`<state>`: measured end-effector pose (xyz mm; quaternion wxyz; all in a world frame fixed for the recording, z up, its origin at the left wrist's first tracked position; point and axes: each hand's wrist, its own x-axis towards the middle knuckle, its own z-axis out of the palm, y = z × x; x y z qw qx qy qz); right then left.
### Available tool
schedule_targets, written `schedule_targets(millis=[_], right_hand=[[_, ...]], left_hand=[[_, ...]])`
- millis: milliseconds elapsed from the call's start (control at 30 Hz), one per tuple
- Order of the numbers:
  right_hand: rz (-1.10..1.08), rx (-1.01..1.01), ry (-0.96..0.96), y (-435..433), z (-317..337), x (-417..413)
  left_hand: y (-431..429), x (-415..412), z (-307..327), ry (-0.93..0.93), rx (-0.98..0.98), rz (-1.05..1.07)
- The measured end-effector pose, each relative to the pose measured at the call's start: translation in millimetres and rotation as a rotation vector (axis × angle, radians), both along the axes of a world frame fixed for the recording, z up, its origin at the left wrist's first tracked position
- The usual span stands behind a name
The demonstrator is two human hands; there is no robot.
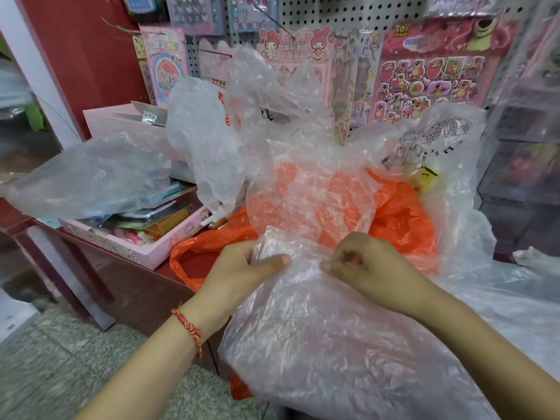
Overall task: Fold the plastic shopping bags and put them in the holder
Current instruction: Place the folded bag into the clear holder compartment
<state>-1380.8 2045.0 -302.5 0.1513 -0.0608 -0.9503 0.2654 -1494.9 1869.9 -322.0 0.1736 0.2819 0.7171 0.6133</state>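
A crumpled clear plastic bag (318, 344) hangs in front of me over the counter edge. My left hand (242, 271) pinches its upper edge between thumb and fingers. My right hand (363, 268) grips the same edge a little to the right, fingers curled. Behind the hands lies an orange bag (400, 219) under more clear bags (288, 140). A white bag with red print (200, 140) stands at the back, and a clear bag with black print (430, 147) spreads to the right. No holder is recognisable.
A pink tray (145, 253) full of small items sits on the dark red counter (136, 286) at the left, with another clear bag (91, 174) draped over it. Sticker sheets hang on a pegboard (333, 13) behind. Tiled floor (60, 374) lies below left.
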Motion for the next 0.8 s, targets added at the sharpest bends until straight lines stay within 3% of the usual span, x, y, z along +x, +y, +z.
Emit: schedule_targets(millis=[133,233,300,400,533,600,700,733,800], right_hand=[[-0.029,0.071,0.000,4.0,3.1,2.0],[-0.055,0.113,-0.040,3.5,2.5,1.9],[-0.058,0.170,-0.047,0.1,2.2,0.3],[-0.049,0.228,-0.086,-6.0,2.1,-1.8],[-0.012,0.259,-0.133,-11.6,-2.3,0.5],[-0.078,0.353,-0.088,-11.6,-10.2,0.0],[-0.401,0.630,0.031,-2.9,-19.6,2.7],[-0.481,0.609,0.111,-6.8,-22.0,5.2],[-0.366,0.529,0.245,-31.1,-33.5,9.0]], left_hand=[[-0.9,2.5,-1.5,0.019,0.019,0.061],[0.9,4.3,-6.5,0.137,-0.012,0.200],[2.0,5.5,-7.8,0.105,-0.027,0.288],[2.9,1.4,-12.7,0.054,-0.071,0.223],[4.1,-1.5,-22.6,0.136,-0.158,0.172],[7.6,-0.7,-31.2,0.218,-0.199,0.218],[14.5,2.8,-47.5,0.378,-0.233,0.319],[16.9,4.3,-51.6,0.395,-0.229,0.349],[22.0,6.8,-55.9,0.411,-0.217,0.381]])
